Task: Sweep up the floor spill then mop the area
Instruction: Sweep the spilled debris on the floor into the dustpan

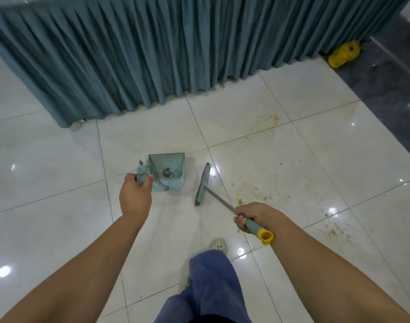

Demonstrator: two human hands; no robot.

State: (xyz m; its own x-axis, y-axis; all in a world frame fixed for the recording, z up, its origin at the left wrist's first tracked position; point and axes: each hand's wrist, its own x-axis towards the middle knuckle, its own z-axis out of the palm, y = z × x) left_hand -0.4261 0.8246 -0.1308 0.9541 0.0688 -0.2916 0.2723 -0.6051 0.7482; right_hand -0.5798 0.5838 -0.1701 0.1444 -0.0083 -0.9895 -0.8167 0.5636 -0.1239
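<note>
Spill debris [253, 194] lies as yellowish-brown crumbs on the glossy white tile floor [59, 148], just right of the broom head [203, 185] with more patches farther right; we judge it light, loose and apt to skid on the slick glaze. The right hand [250, 216] is curled round the broom's teal grip beside its yellow hanging loop [265, 237], the left hand [135, 194] round the handle of the teal plastic dustpan [168, 170], standing just left of the broom head. Both tools look light and stiff, thin metal shafts on moulded plastic, best held at those grips.
</note>
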